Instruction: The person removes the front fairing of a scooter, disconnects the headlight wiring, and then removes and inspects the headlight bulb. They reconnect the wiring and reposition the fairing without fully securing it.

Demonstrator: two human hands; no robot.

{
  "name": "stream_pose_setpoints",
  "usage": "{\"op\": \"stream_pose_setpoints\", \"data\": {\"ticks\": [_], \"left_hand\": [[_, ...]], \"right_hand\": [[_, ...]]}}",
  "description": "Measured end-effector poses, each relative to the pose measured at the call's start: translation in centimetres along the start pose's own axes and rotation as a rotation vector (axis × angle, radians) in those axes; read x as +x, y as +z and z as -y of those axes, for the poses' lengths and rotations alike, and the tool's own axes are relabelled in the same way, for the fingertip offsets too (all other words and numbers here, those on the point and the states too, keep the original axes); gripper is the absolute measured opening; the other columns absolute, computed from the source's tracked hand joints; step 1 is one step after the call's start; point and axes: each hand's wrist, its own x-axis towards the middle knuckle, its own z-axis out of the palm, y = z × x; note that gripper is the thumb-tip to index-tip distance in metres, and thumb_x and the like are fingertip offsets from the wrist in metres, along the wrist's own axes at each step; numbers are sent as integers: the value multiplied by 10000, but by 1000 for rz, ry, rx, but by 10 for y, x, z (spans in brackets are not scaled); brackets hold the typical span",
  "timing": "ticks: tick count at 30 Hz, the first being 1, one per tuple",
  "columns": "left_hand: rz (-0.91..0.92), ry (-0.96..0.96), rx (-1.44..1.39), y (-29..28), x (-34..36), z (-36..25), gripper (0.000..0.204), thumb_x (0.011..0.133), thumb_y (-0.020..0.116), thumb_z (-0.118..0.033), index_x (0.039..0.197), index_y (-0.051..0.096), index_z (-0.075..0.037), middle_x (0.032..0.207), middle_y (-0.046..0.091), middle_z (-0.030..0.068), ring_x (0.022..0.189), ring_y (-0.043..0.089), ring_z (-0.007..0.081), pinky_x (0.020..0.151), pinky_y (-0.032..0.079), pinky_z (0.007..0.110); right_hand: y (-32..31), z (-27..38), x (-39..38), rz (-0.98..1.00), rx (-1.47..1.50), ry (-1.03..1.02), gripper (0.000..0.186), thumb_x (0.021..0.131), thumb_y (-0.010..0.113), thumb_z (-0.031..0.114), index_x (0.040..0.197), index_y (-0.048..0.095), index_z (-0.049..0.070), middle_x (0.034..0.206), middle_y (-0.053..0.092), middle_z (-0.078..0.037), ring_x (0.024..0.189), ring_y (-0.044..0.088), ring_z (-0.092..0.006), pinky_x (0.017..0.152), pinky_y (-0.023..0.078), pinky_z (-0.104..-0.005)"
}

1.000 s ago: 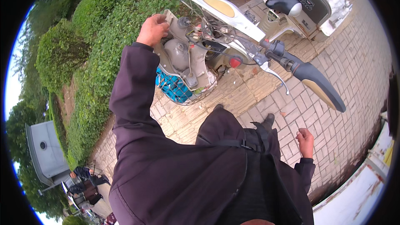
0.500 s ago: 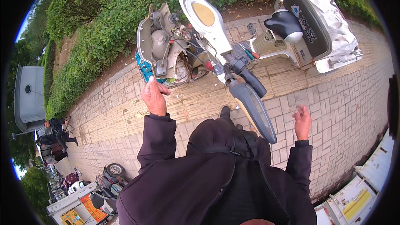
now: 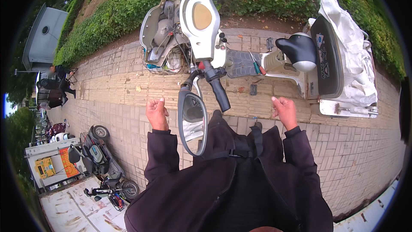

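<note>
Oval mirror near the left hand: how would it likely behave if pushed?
The mirror would probably swivel rather than slide, since a short stem joins it to the handlebar. Its reflecting face looks slick and possibly fragile. The dark oval rim seems stiff.

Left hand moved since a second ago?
Yes. The left hand has drawn back toward the body, off the front panel and away from the hedge.

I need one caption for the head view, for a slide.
Left hand and right hand, seemingly empty, before a white scooter with green- and red-handled tools on its footboard.
</note>
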Motion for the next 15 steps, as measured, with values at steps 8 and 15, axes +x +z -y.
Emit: {"op": "stream_pose_setpoints", "data": {"ticks": [8, 15], "left_hand": [[-319, -206, -8, -3, -80, 45, 469, 1030, 752, -243, 731, 399, -167, 586, 414, -49, 429, 352, 71, 405, 278, 287], [-271, -239, -279, 20, -90, 52, 517, 1141, 506, -434, 740, 452, -113, 558, 438, 19, 426, 432, 152, 418, 363, 320]], "right_hand": [[24, 58, 104, 277, -214, -272, 263, 979, 620, -34, 1238, 670, -31, 1033, 733, -58, 952, 683, -121, 881, 553, -280], [4, 50, 142, 472, -351, -57, 288, 1041, 683, 144, 801, 620, -3, 696, 618, -30, 576, 586, -97, 604, 499, -270]]}}
